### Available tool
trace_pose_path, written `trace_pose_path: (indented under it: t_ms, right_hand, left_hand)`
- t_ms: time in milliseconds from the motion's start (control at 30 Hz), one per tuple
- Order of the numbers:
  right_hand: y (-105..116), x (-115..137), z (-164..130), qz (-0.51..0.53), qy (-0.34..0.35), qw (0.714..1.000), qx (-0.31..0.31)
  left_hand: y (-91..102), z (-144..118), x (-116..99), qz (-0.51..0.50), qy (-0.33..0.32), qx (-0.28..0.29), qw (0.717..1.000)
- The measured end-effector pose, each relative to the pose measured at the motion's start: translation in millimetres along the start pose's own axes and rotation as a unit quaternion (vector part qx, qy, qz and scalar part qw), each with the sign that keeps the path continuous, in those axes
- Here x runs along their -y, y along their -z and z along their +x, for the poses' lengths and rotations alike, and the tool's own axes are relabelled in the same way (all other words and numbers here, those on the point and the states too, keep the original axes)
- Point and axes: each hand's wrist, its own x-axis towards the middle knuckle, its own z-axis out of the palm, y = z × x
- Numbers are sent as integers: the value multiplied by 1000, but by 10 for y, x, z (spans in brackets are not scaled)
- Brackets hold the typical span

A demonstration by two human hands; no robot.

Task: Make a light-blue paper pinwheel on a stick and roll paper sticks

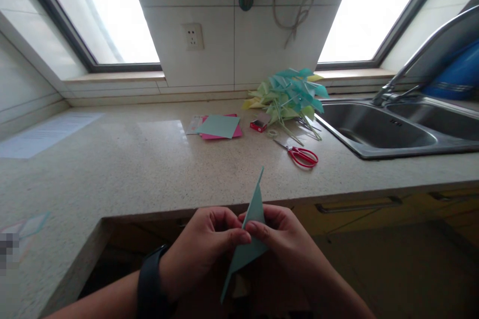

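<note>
A folded sheet of light green paper is held up in front of the counter's edge, tilted, with a point at its top. My left hand pinches its left edge between thumb and fingers. On the other side, my right hand grips the same paper, thumb on the near face and fingers behind. Both thumbs nearly meet at the middle. The paper's far face is hidden. Beyond it on the counter lie red-handled scissors and a stack of green and pink paper squares.
Several paper pinwheels lie heaped at the back beside a small red box and a roll of tape. A steel sink is set in at right. A printed sheet lies at left on the stone counter.
</note>
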Motion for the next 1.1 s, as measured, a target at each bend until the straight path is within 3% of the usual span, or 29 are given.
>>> trace_pose_path:
  t_ms: [400, 767, 1100]
  right_hand:
    - [23, 1, 65, -82, 21, 995, -52]
    - [40, -31, 105, -39, 5, 998, -48]
    - [115, -18, 107, -39, -3, 999, -9]
  left_hand:
    - [21, 11, -58, 10, 34, 12, 999]
    - [-30, -30, -119, 18, 53, 42, 998]
    - [-17, -15, -133, 40, 40, 57, 997]
